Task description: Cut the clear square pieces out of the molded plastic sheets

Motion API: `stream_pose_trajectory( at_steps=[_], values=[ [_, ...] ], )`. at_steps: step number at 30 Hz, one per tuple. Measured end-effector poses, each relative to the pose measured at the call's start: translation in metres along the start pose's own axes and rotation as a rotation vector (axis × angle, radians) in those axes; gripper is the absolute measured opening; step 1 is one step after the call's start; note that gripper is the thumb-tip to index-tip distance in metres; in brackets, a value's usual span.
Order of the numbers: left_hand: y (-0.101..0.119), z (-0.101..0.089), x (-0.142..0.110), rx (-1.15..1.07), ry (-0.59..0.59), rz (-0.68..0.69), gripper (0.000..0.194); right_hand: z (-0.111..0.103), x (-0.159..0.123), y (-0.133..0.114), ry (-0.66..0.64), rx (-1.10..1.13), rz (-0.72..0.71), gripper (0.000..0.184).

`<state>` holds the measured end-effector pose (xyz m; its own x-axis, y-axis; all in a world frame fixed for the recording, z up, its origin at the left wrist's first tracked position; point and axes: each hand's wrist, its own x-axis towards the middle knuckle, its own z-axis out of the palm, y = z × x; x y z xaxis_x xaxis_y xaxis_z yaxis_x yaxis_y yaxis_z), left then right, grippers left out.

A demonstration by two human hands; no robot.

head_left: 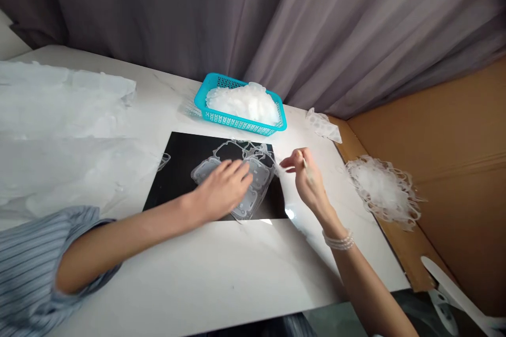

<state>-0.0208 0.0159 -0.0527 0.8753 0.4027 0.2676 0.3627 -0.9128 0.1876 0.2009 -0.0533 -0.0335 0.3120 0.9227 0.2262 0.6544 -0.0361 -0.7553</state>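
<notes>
Rests the left hand (pixel 221 192) palm down on a translucent sheet (pixel 259 176), fingers extended, lying side by side and slightly parted at the tips. Has that sheet toward the right of the black mat (pixel 182 155), with rounded, panel-like shapes showing on both sides of the hand. Pinches a clear strip (pixel 279 170) at the fingertips of the right hand (pixel 310 179), raised just beside the mat's right edge, with the other fingers curled inward. Carries a slim pale item (pixel 304 164) in the same hand; cannot tell its kind through the blur. Shows the strip leading back toward looping clear outlines (pixel 253 150) at the sheet's far edge. Wears a beaded bracelet (pixel 339 241) on the right wrist. Has a blue basket (pixel 237 122) beyond the mat, heaped with white pieces (pixel 245 102), and large white sheets (pixel 59 110) spread over the table (pixel 190 274) to the left. Has a perforated scrap (pixel 323 126) beyond the right hand, and a tangled clump (pixel 383 189) farther right, near brown cardboard (pixel 446 126). Faces a grey curtain (pixel 197 10).
</notes>
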Motion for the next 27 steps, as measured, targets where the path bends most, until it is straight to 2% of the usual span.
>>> stream_pose_trajectory(
  at_steps=[3,7,15,27],
  values=[
    [0.019,0.008,-0.025,0.062,-0.069,0.01,0.039,0.004,-0.007,-0.012,-0.213,0.168,0.024,0.043],
    [0.021,0.009,-0.034,0.068,-0.128,-0.026,0.044,0.019,-0.016,-0.02,-0.319,0.184,-0.069,0.035],
    [0.013,-0.012,-0.046,-0.042,-0.186,-0.026,0.044,0.037,-0.037,-0.019,-0.349,0.088,-0.228,0.024],
    [0.016,-0.009,-0.052,0.002,-0.222,-0.027,0.048,0.046,-0.033,-0.025,-0.37,-0.031,-0.403,0.023]
  ],
)
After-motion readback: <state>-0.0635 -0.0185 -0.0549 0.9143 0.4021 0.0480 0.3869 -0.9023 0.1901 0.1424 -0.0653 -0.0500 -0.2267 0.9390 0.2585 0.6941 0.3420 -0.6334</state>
